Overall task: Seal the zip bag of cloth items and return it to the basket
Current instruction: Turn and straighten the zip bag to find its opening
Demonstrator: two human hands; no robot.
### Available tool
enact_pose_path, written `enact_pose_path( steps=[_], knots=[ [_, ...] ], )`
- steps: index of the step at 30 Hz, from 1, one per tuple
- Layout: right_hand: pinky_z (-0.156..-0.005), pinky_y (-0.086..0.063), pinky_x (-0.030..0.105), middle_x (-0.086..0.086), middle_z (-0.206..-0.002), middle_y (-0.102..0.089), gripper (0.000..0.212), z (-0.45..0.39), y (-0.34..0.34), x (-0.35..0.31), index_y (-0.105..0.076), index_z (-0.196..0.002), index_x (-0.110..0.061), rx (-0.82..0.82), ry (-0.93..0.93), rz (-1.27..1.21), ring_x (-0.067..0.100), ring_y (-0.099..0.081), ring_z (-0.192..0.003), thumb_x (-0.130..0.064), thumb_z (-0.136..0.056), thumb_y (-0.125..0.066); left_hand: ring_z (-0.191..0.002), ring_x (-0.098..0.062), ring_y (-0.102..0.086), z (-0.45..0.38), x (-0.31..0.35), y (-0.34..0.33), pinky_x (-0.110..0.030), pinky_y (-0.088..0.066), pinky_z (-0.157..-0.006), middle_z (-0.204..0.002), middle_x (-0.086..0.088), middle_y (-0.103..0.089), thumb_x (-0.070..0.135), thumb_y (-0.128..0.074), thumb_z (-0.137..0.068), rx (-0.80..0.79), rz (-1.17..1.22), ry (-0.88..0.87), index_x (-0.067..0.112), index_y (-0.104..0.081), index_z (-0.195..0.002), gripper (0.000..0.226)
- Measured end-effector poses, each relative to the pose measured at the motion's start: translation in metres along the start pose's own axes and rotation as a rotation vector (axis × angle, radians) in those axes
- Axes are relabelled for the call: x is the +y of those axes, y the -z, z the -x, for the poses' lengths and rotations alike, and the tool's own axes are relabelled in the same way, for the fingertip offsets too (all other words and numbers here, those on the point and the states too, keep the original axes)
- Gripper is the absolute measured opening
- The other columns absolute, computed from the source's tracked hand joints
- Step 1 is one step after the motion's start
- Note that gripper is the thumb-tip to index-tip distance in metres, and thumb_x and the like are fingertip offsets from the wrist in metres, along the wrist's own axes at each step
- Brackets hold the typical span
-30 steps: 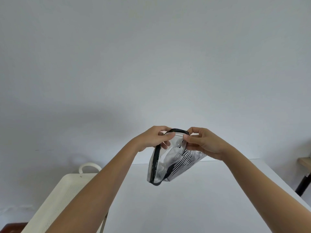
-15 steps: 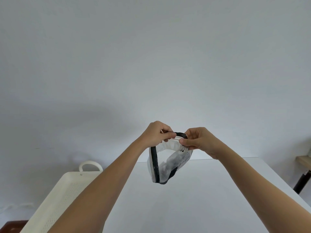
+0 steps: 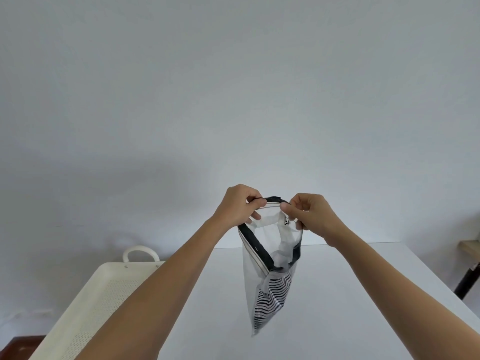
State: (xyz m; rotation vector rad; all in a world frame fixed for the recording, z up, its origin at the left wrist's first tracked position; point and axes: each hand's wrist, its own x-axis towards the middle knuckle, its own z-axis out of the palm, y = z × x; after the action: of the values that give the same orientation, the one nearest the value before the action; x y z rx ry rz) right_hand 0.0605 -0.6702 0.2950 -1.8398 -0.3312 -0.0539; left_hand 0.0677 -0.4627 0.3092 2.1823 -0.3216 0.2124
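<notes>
A clear zip bag (image 3: 262, 279) with a black zipper band hangs in the air above the white table (image 3: 337, 294). Inside it lie a white cloth and a black-and-white striped cloth (image 3: 271, 297) near the bottom. My left hand (image 3: 240, 205) pinches the top edge of the bag on the left. My right hand (image 3: 310, 213) pinches the top edge on the right, close to a small label. The bag's mouth gapes open below the hands, the black band curving down the left side.
A white perforated basket (image 3: 85, 302) with a loop handle (image 3: 140, 253) stands left of the table, partly behind my left forearm. A dark-legged wooden piece of furniture (image 3: 467, 263) shows at the right edge. A plain wall fills the background.
The bag was bunched up and short between my hands; now it hangs down at full length with the striped cloth at the bottom. Both hands stay on the top edge.
</notes>
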Motion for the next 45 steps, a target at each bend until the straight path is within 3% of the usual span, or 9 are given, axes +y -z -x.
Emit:
enact_pose_path(
  steps=[4, 10, 12, 16, 20, 27, 34, 40, 45],
  knots=[
    [-0.059, -0.042, 0.025, 0.005, -0.068, -0.066, 0.022, 0.006, 0.006, 0.008, -0.067, -0.073, -0.013, -0.181, -0.032, -0.146, 0.019, -0.055, -0.063, -0.030, -0.087, -0.070, -0.064, -0.015, -0.075, -0.002, -0.005, 0.005, -0.030, -0.061, -0.052, -0.082, -0.008, -0.066, 0.015, -0.061, -0.094, 0.035, 0.023, 0.027, 0.003, -0.070, -0.088, 0.016],
    [-0.066, -0.042, 0.030, 0.008, -0.067, -0.063, 0.028, 0.002, 0.009, 0.009, -0.062, -0.088, 0.010, -0.227, 0.007, -0.171, 0.022, -0.053, -0.065, -0.016, -0.085, -0.072, -0.077, -0.013, -0.074, -0.002, -0.003, 0.004, -0.015, -0.052, -0.065, -0.098, 0.005, -0.070, 0.033, -0.062, -0.094, -0.205, -0.047, -0.063, 0.025, -0.068, -0.112, 0.021],
    [-0.069, -0.040, 0.036, 0.008, -0.067, -0.062, 0.029, 0.001, 0.010, 0.006, -0.062, -0.088, 0.011, -0.236, 0.021, -0.171, 0.024, -0.052, -0.065, -0.016, -0.085, -0.073, -0.074, -0.012, -0.073, -0.003, 0.000, 0.001, -0.021, -0.052, -0.073, -0.098, 0.007, -0.071, 0.033, -0.062, -0.093, -0.215, -0.047, -0.098, 0.026, -0.070, -0.110, 0.020],
    [-0.069, -0.044, 0.033, 0.004, -0.064, -0.061, 0.026, 0.000, 0.013, 0.003, -0.065, -0.085, 0.008, -0.231, 0.044, -0.103, 0.019, -0.056, -0.058, -0.016, -0.083, -0.075, -0.065, -0.013, -0.072, -0.006, 0.005, -0.001, -0.016, -0.044, -0.057, -0.090, 0.009, -0.070, 0.034, -0.065, -0.091, -0.140, -0.064, -0.128, 0.027, -0.072, -0.103, 0.015],
    [-0.063, -0.049, 0.028, 0.003, -0.066, -0.058, 0.019, -0.002, 0.015, 0.003, -0.068, -0.085, 0.004, -0.200, 0.032, -0.040, 0.019, -0.059, -0.054, -0.014, -0.083, -0.076, -0.056, -0.010, -0.069, -0.010, 0.010, 0.001, -0.014, -0.045, -0.058, -0.087, 0.007, -0.071, 0.035, -0.070, -0.087, -0.168, -0.163, -0.168, 0.032, -0.072, -0.103, 0.017],
    [-0.045, -0.043, 0.019, -0.009, -0.055, -0.060, 0.015, -0.005, 0.009, 0.003, -0.068, -0.068, -0.013, 0.070, 0.097, 0.188, 0.016, -0.061, -0.041, -0.016, -0.075, -0.081, -0.072, -0.014, -0.060, -0.013, 0.017, 0.000, -0.043, -0.053, -0.075, -0.080, 0.007, -0.065, 0.032, -0.073, -0.084, -0.039, -0.296, -0.213, 0.023, -0.077, -0.085, 0.010],
    [-0.056, -0.050, 0.020, 0.010, -0.062, -0.055, 0.014, -0.001, 0.012, 0.004, -0.070, -0.072, -0.018, 0.009, 0.089, 0.116, 0.015, -0.066, -0.052, -0.025, -0.076, -0.082, -0.077, -0.022, -0.059, -0.012, 0.019, 0.006, -0.045, -0.053, -0.077, -0.077, 0.003, -0.059, 0.028, -0.067, -0.089, 0.034, -0.375, -0.184, 0.018, -0.076, -0.089, 0.013],
    [-0.054, -0.050, 0.022, -0.011, -0.044, -0.054, 0.020, -0.004, 0.010, 0.008, -0.065, -0.070, -0.009, 0.083, 0.086, 0.222, 0.013, -0.058, -0.048, -0.014, -0.070, -0.085, -0.079, -0.026, -0.066, -0.010, 0.018, 0.007, -0.045, -0.054, -0.079, -0.080, 0.001, -0.061, 0.022, -0.062, -0.093, 0.037, -0.392, -0.153, 0.018, -0.075, -0.098, 0.015],
    [-0.046, -0.040, 0.012, -0.004, -0.049, -0.057, 0.024, -0.008, 0.006, 0.009, -0.063, -0.065, -0.011, 0.200, 0.134, 0.318, 0.005, -0.047, -0.041, -0.014, -0.067, -0.087, -0.079, -0.028, -0.069, -0.009, 0.018, 0.005, -0.044, -0.056, -0.079, -0.087, -0.004, -0.069, 0.023, -0.060, -0.093, 0.045, -0.392, -0.114, 0.018, -0.074, -0.098, 0.015]
  ],
)
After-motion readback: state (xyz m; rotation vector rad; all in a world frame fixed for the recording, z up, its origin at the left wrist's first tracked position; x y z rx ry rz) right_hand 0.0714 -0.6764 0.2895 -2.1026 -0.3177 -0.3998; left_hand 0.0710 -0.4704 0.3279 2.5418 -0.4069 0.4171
